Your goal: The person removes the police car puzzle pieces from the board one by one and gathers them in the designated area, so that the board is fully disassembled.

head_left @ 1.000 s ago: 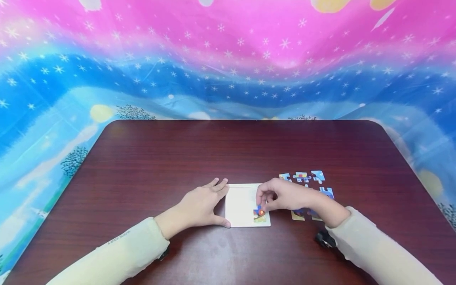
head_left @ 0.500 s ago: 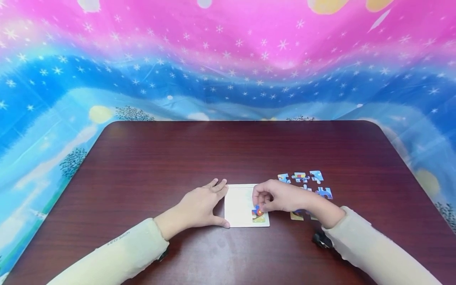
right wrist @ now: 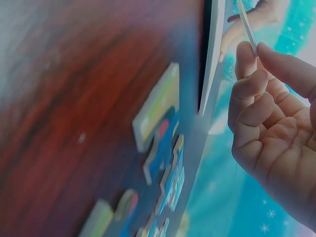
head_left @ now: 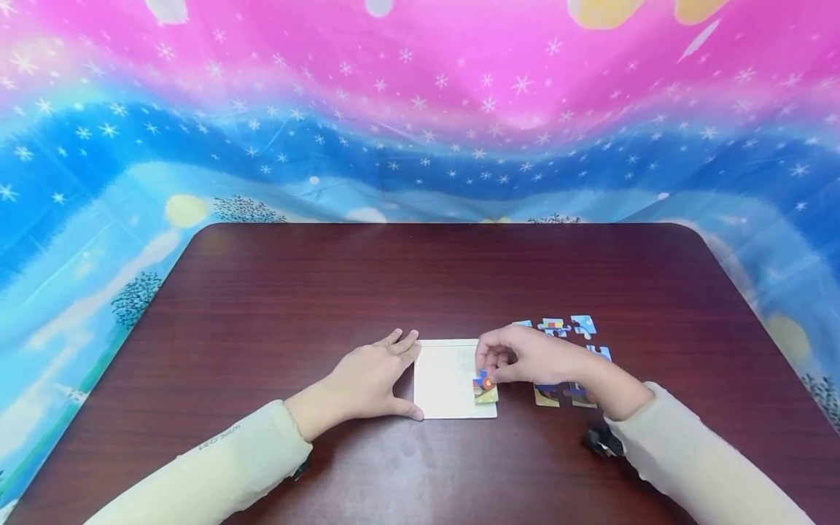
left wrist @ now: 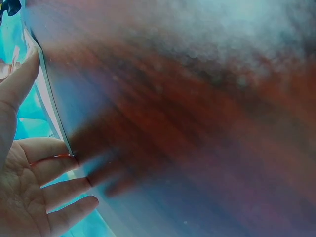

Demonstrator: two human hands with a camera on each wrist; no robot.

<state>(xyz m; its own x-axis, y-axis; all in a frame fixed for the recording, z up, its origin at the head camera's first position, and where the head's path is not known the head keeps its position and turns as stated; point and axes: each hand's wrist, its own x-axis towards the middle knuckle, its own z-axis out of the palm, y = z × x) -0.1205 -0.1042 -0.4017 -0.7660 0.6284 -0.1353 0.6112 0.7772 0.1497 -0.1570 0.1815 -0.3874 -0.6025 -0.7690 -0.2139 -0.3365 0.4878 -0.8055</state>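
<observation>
A white square puzzle board [head_left: 442,379] lies on the brown table in the head view. My left hand [head_left: 367,375] spans its left edge, fingers spread, with the thumb at the near corner and fingertips at the far one. In the left wrist view the left hand [left wrist: 32,182] shows straight fingers along the board's edge. My right hand [head_left: 534,357] pinches a jigsaw piece [head_left: 485,391] with a blue, red and yellow picture over the board's right side. The right wrist view shows this piece [right wrist: 248,24] edge-on between thumb and forefinger, raised off the board [right wrist: 214,54].
Several loose jigsaw pieces [head_left: 582,325] lie on the table [head_left: 420,277] right of the board, some hidden by the right hand and forearm. A patterned pink and blue cloth [head_left: 420,109] hangs behind the table.
The right hand has moved slightly right, bringing the pinched piece from inside the board's lower right area to its right edge. The left hand stays in place.
</observation>
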